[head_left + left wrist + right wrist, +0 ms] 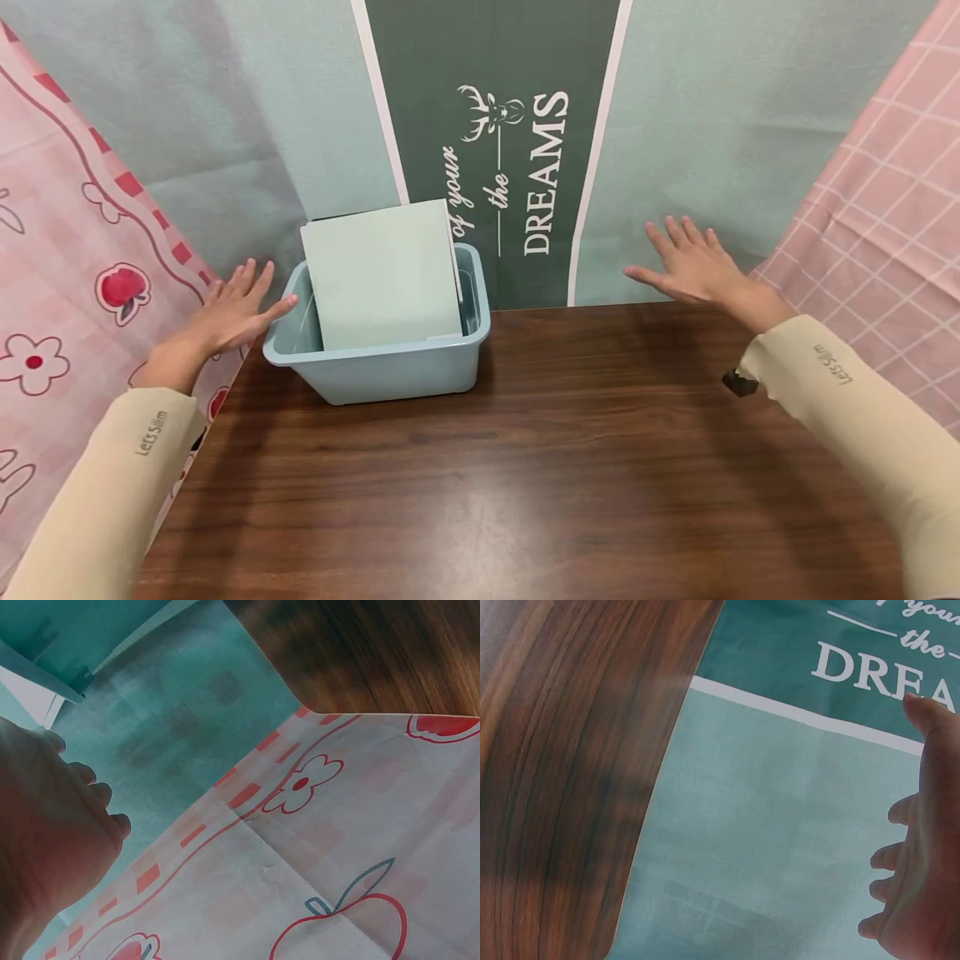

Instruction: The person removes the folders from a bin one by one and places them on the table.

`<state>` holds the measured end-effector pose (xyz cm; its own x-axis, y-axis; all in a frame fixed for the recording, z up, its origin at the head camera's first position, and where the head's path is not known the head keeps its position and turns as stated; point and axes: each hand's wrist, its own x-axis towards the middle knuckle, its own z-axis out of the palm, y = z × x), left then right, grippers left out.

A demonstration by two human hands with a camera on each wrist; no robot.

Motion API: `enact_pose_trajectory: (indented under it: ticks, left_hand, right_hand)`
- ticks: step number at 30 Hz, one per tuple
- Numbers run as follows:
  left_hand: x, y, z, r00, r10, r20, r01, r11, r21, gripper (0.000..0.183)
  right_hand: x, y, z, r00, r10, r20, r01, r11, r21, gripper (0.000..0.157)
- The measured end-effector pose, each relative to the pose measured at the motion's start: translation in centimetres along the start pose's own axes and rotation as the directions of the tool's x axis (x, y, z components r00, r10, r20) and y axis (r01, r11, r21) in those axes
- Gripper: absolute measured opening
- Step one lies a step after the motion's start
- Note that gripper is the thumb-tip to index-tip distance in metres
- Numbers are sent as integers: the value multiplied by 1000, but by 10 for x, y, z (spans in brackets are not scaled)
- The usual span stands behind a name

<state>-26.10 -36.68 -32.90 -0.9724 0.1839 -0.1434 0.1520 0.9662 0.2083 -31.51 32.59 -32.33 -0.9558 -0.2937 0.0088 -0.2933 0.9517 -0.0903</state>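
Left grip and right grip are hanging wide; the bin is looking stiff, probably light, best held by its rim.

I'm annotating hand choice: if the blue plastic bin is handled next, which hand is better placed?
Probably the left hand: it is empty, close to the left end of the blue plastic bin, while the right hand, also empty, is much farther off.

Brown table, green lettered backdrop, pink flowered cloth, pink checked cloth
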Motion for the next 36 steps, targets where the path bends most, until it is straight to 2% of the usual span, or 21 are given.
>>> enact_pose_trajectory:
  ticks: [8, 16, 26, 36]
  left_hand:
    - [1, 7, 3, 1000, 22, 6, -22, 1000, -19, 96]
    - [2, 14, 9, 999, 49, 22, -48, 999, -21, 95]
    - [3, 16, 14, 996, 87, 20, -87, 996, -16, 93]
    - [3, 21, 15, 993, 115, 19, -115, 993, 0, 93]
  right_hand:
    - [3, -8, 0, 1000, -22, -2, 22, 1000, 19, 102]
    - [8, -17, 2, 998, -53, -38, 54, 998, 26, 101]
    - [15, -32, 0, 995, -83, -46, 85, 996, 31, 101]
    - [24, -51, 1, 986, -160, -44, 162, 986, 41, 98]
